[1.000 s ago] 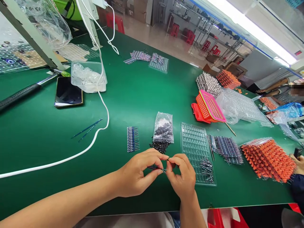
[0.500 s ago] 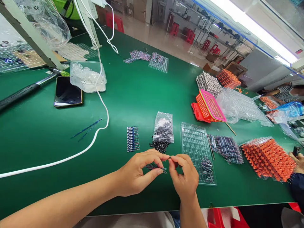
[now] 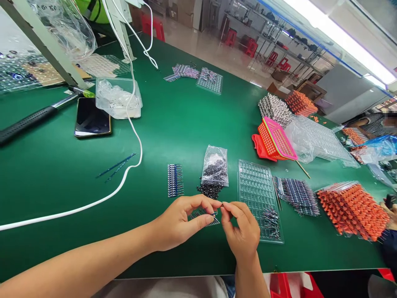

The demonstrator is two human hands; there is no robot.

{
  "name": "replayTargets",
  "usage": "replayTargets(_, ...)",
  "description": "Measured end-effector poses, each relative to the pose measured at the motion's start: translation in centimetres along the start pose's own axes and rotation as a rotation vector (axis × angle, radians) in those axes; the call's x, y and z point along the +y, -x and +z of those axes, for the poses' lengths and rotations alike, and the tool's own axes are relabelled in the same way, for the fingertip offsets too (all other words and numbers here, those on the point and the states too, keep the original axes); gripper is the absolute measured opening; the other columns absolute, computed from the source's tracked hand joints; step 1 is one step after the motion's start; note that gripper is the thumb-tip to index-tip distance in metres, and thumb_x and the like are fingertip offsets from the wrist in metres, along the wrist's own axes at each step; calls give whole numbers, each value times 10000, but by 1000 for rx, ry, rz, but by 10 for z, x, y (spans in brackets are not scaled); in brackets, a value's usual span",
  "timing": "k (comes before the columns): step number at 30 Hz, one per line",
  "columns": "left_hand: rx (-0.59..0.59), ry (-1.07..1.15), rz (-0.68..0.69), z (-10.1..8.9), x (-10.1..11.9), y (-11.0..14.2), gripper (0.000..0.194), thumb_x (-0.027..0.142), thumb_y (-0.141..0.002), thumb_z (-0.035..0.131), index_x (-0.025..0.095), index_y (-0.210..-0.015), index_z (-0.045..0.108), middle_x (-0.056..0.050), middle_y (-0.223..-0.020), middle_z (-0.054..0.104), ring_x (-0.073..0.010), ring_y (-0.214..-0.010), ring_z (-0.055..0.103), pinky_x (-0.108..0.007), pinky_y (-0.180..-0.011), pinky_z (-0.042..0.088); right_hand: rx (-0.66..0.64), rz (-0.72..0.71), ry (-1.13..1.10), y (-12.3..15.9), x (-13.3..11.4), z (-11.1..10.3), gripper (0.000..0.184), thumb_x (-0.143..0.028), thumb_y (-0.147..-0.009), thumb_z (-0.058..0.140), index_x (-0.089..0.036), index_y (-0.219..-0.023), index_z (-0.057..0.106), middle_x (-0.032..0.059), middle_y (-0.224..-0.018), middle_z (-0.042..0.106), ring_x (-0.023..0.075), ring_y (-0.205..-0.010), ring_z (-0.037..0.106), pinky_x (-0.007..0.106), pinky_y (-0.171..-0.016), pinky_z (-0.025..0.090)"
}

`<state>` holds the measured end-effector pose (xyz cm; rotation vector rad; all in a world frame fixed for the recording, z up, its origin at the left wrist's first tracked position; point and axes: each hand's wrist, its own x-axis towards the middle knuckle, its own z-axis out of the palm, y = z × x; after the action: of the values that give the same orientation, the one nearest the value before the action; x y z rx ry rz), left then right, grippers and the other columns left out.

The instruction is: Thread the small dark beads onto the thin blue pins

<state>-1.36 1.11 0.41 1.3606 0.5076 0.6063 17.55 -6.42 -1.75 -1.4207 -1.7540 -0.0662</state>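
My left hand (image 3: 182, 221) is closed around a row of thin metal-pinned parts (image 3: 214, 221), their ends showing below its fingers. My right hand (image 3: 243, 227) pinches a tiny dark bead (image 3: 222, 205) right at the left fingertips. Just beyond the hands lies a loose heap of black beads (image 3: 210, 191), spilled at the mouth of a clear plastic bag (image 3: 215, 165). To the left, a neat row of similar pinned parts (image 3: 175, 180) rests on the green table. A clear ribbed tray (image 3: 254, 182) beside my right hand carries a small pile of pinned parts (image 3: 271, 221).
Stacked pinned parts (image 3: 297, 196) and orange pieces (image 3: 353, 209) stand at the right, near another person's hand (image 3: 391, 213). A pink-and-orange basket (image 3: 277, 138) sits farther back. At left are a white cable (image 3: 93, 207), a phone (image 3: 93, 118), a hammer (image 3: 34, 122) and a plastic tub (image 3: 119, 111).
Both hands stay together with hardly any movement; the left thumb and the pinned row have shifted slightly. The whole view has drifted a little.
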Motion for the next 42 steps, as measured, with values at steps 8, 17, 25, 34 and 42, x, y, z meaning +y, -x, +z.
replayTargets(8,27,66,-45,1,-5,0,45,213,-910,613,168,-909,613,-103,-1198,702,-231,-1136,644,-401,-996,500,-21,-2,-14,1,0,0,272,-45,-861,633,-209,-1077,638,49,-858,689,162,-765,666,301,-653,568)
replayTargets(17,39,100,-94,1,-5,0,58,219,-902,620,165,-892,600,-95,-1162,712,-228,-1106,658,-381,-968,512,-39,6,-18,1,0,0,233,-47,-855,631,-202,-1029,629,47,-824,670,159,-710,635,294,-612,539)
replayTargets(25,19,-48,-47,-1,-2,0,51,221,-912,592,174,-904,607,-84,-1165,712,-227,-1096,660,-388,-987,490,-50,0,-41,-1,0,1,265,-36,-856,622,-209,-1056,622,47,-836,669,155,-704,630,290,-603,538)
replayTargets(34,38,-25,-90,0,1,-2,76,243,-903,607,170,-886,615,-90,-1144,722,-236,-1102,657,-387,-980,488,-62,-33,-23,1,3,1,329,-10,-845,635,-205,-1109,619,59,-868,680,164,-758,643,304,-632,552)
replayTargets(42,62,193,-186,1,-4,-4,129,284,-877,657,163,-876,613,-105,-1136,725,-219,-1058,643,-354,-910,492,-51,-36,1,4,3,2,301,-17,-837,647,-195,-1078,625,65,-849,681,172,-744,644,314,-623,549)
